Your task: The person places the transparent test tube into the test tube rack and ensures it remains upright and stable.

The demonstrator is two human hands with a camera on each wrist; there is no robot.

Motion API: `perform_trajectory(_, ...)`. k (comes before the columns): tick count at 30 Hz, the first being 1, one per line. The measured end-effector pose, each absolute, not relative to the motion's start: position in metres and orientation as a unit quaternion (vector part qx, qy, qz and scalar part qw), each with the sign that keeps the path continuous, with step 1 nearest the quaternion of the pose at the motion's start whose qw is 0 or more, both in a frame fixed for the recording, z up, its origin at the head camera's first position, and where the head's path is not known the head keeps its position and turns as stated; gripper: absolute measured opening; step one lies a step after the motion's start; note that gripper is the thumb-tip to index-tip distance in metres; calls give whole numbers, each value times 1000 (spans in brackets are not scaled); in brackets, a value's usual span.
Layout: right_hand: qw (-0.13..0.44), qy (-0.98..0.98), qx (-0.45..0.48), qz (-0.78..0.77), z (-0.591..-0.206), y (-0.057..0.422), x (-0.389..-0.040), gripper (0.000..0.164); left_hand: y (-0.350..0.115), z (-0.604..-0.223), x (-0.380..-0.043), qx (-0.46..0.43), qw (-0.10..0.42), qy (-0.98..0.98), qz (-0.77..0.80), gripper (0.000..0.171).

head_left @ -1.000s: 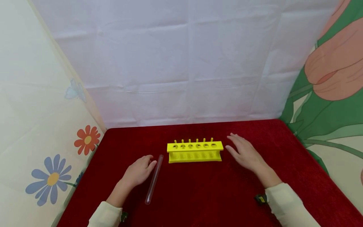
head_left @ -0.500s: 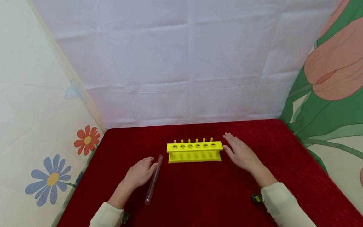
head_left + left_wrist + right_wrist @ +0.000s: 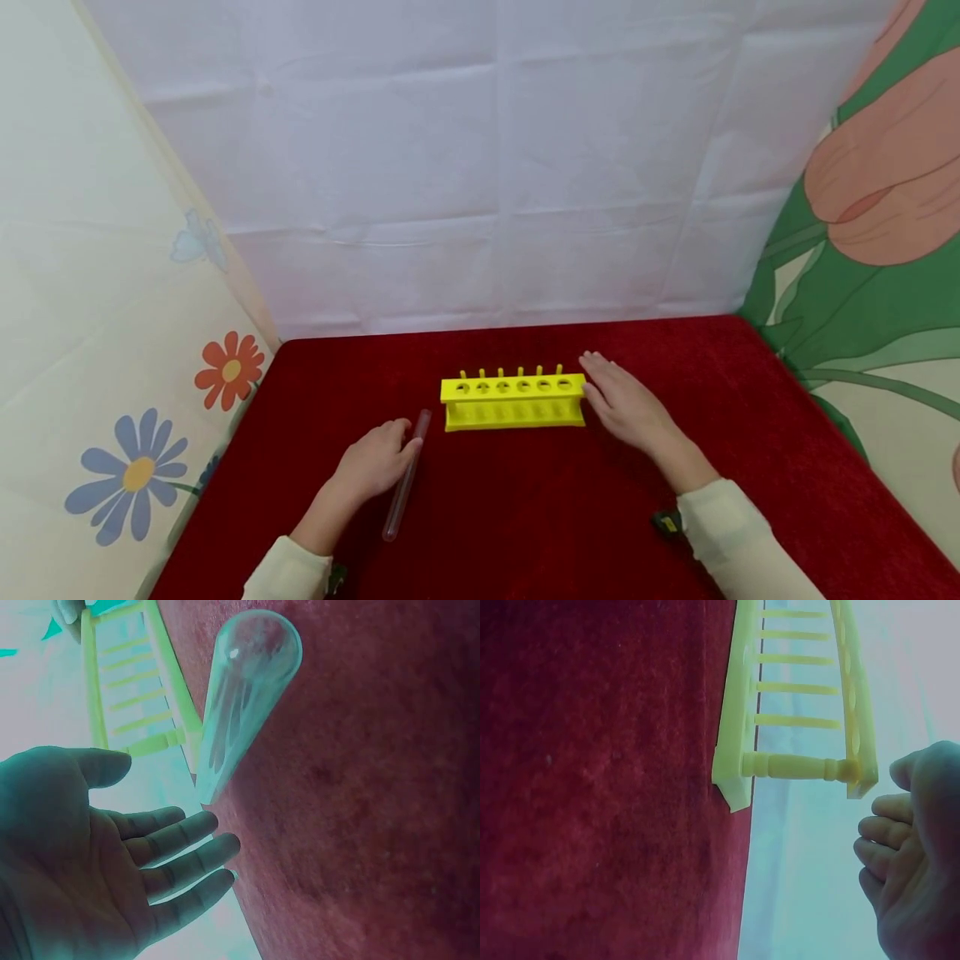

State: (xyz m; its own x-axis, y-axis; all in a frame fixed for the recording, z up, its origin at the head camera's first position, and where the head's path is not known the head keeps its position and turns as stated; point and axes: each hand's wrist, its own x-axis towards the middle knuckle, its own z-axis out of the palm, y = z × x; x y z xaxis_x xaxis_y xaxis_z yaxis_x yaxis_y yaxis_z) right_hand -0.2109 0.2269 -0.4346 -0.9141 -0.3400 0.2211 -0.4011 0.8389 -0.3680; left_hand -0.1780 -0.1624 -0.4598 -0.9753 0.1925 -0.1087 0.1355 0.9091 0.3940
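Observation:
A clear test tube (image 3: 400,502) lies slantwise on the red cloth, its rounded end towards me. My left hand (image 3: 372,461) hovers at its left side, thumb over the tube in the head view. The left wrist view shows this hand (image 3: 75,847) with fingers apart and bent slightly, beside the tube (image 3: 251,697) and not gripping it. A yellow test tube rack (image 3: 513,388) stands upright in the middle, its row of holes unfilled. My right hand (image 3: 628,406) is at the rack's right end, fingers extended; whether it touches the rack (image 3: 739,712) I cannot tell.
Red velvety cloth (image 3: 510,517) covers the table. Behind it hangs a creased white sheet (image 3: 495,167). Flower-patterned panels stand on the left (image 3: 112,292) and right (image 3: 885,275). Yellow pegs line the rack's back side.
My right hand has moved left, up to the rack's right end. The left hand has shifted slightly right, closer over the test tube. Tube and rack stay where they were.

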Motion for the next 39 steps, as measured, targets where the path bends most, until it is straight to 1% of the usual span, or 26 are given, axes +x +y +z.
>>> perform_trajectory(11, 70, -955, 209, 197, -438, 220, -214, 48, -159, -460, -176, 86, 76, 976, 183, 45)
perform_trajectory(19, 63, -956, 209, 197, -442, 216, -216, 49, -156, -461, -175, 76, 86, 978, 172, 48)
perform_trajectory(29, 67, -955, 213, 197, -442, 215, -216, 48, -156, -468, -176, 83, 95, 973, 194, 44)
perform_trajectory(34, 71, -954, 218, 191, -443, 215, -217, 47, -155, -469, -176, 85, 101, 970, 202, 36)
perform_trajectory(39, 73, -954, 217, 193, -444, 214, -217, 48, -154, -472, -177, 77, 110, 970, 204, 32)
